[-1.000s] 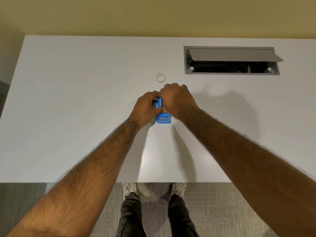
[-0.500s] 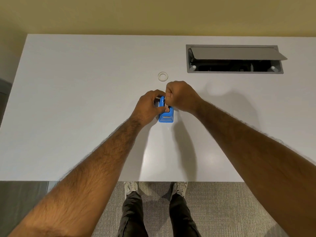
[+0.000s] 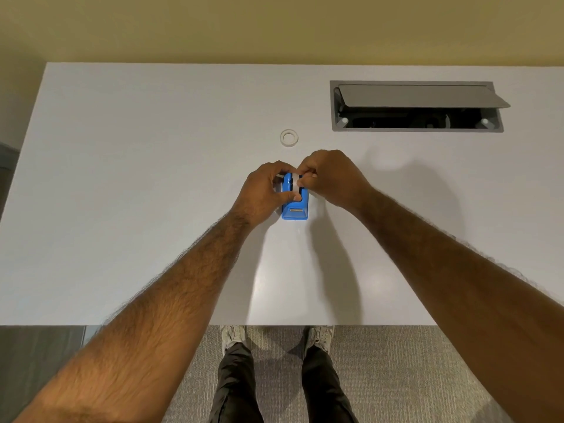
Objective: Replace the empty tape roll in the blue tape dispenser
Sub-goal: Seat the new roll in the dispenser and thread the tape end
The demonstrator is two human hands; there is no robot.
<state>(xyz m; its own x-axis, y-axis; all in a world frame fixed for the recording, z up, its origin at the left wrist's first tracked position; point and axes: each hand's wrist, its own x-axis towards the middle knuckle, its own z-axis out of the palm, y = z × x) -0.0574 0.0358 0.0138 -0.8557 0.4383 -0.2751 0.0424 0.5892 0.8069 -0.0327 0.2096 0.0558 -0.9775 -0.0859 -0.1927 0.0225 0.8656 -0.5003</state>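
The blue tape dispenser [image 3: 294, 206] stands on the white table [image 3: 152, 193], its cutter end pointing toward me. My left hand [image 3: 265, 193] grips its left side, thumb across the top. My right hand [image 3: 331, 177] pinches a white tape roll [image 3: 295, 183] sitting in the dispenser's slot; only the roll's top edge shows between my fingers. A small white empty tape ring [image 3: 289, 138] lies flat on the table just beyond my hands, apart from them.
An open grey cable hatch [image 3: 416, 106] with its lid raised is set into the table at the back right. The table's near edge runs above my shoes [image 3: 233, 334] and the grey carpet. A yellow wall stands behind the table.
My right hand has shifted right and off the dispenser's top, so the white roll in the slot and more of the blue body now show. The left hand keeps its grip.
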